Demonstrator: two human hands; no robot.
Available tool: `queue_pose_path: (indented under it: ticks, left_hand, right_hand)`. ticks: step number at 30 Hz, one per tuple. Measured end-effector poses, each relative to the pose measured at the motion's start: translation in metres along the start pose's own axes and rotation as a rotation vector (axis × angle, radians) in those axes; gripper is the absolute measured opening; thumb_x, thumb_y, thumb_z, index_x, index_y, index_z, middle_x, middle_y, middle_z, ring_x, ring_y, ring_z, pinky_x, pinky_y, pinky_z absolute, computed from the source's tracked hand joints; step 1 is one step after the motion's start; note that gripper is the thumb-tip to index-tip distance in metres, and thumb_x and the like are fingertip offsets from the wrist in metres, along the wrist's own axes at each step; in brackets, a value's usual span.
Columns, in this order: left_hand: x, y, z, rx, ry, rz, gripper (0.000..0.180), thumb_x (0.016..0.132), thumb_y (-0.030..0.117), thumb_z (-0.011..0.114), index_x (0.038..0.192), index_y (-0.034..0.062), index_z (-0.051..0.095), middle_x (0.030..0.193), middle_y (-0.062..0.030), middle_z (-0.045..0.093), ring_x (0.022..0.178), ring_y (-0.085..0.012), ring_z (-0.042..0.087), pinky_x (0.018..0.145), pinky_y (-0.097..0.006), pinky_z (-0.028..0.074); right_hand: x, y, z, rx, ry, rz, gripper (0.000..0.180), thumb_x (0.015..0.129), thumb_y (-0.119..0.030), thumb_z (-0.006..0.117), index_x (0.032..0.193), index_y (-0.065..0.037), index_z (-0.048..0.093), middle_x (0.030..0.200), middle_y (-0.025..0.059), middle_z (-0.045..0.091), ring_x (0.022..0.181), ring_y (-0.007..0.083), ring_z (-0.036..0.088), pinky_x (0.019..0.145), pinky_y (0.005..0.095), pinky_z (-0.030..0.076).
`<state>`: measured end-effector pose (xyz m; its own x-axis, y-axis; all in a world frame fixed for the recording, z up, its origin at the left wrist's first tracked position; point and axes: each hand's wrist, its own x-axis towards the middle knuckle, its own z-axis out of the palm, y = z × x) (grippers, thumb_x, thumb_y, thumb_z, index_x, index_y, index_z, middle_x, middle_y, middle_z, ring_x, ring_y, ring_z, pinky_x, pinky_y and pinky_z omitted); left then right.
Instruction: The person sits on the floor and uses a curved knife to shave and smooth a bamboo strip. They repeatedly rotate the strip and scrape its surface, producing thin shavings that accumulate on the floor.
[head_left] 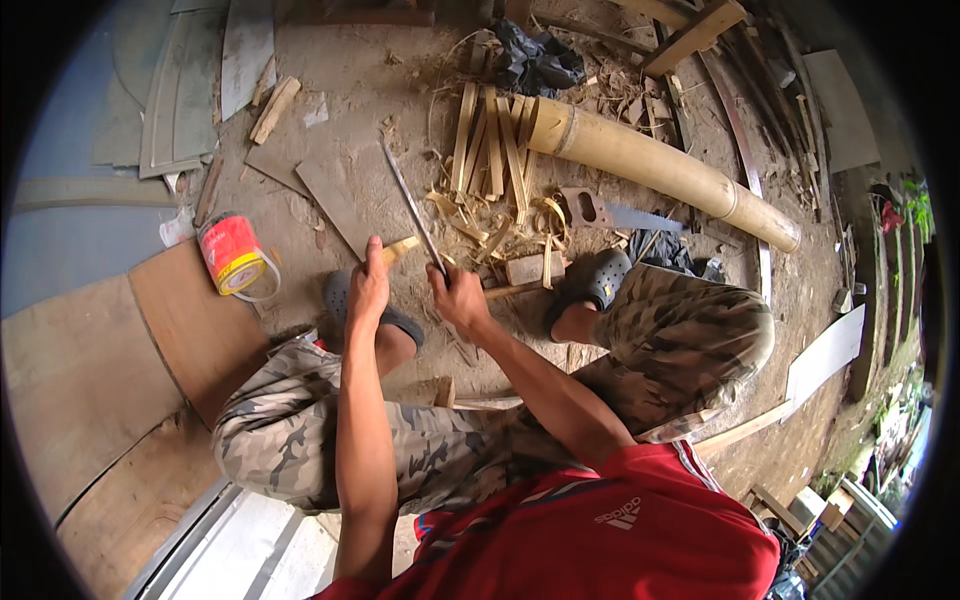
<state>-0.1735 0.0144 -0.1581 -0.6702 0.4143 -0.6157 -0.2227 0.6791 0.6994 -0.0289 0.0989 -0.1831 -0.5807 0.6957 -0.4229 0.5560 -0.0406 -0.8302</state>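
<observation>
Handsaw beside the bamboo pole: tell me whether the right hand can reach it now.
Probably not until freed: the right hand holds a long blade, though only low shavings and a wood block seem to lie between it and the handsaw.

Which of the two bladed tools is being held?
The long, narrow knife, gripped in the right hand. The other, a broad-bladed saw, lies untouched on the ground.
</observation>
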Motion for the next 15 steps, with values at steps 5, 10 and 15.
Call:
queue_pose_path:
  ticks: [5, 10, 15]
  left_hand:
    - [0.006, 0.016, -0.002, 0.112, -0.11, 0.003, 0.091, 0.092, 0.07, 0.032, 0.142, -0.0059, 0.039, 0.121, -0.019, 0.065, 0.121, -0.0274, 0.057, 0.105, -0.032, 0.036]
    - [0.002, 0.006, -0.005, 0.016, -0.046, -0.024, 0.091, 0.092, 0.071, 0.029, 0.138, -0.006, 0.044, 0.119, -0.0179, 0.066, 0.12, -0.0255, 0.057, 0.103, -0.033, 0.037]
    - [0.005, 0.01, -0.002, 0.002, -0.119, 0.043, 0.086, 0.095, 0.065, 0.029, 0.143, -0.007, 0.037, 0.122, -0.0225, 0.064, 0.12, -0.0253, 0.057, 0.105, -0.033, 0.036]
  right_hand:
    - [0.007, 0.02, 0.009, -0.048, -0.282, 0.06, 0.038, 0.095, -0.035, 0.054, 0.094, 0.001, 0.067, 0.069, 0.0187, 0.063, 0.06, 0.0318, 0.062, 0.059, 0.0428, 0.048]
    - [0.004, 0.003, 0.003, 0.022, -0.035, 0.001, 0.037, 0.094, -0.034, 0.055, 0.094, 0.0, 0.067, 0.068, 0.0194, 0.063, 0.062, 0.0321, 0.063, 0.061, 0.0434, 0.048]
    - [0.01, 0.04, 0.023, -0.01, -0.109, -0.037, 0.035, 0.095, -0.031, 0.054, 0.093, 0.003, 0.065, 0.067, 0.021, 0.062, 0.061, 0.0313, 0.063, 0.06, 0.0403, 0.047]
